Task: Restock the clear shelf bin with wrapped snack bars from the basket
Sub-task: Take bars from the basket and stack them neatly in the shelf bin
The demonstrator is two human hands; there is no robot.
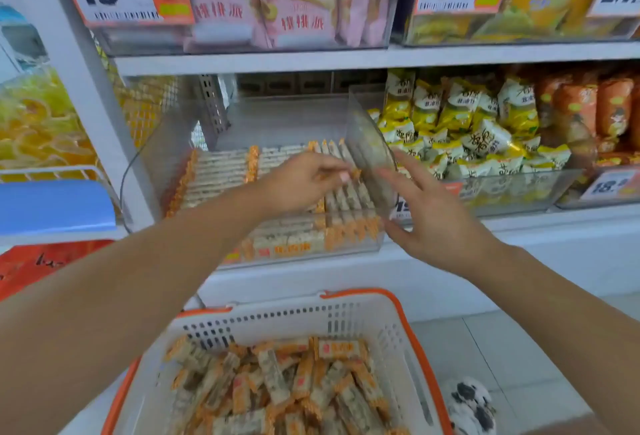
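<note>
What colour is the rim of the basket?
Orange, on a white basket; head view.

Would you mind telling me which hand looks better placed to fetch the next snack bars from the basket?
Probably the right hand: it is open, holds nothing, and rests only against the clear bin's right wall. The left hand is inside the bin, its grip pinched on a snack bar. The basket sits below both.

Both my arms reach forward; left hand (pixel 304 180) pinches fingertips together, right hand (pixel 427 207) spreads flat, fingers extended.
</note>
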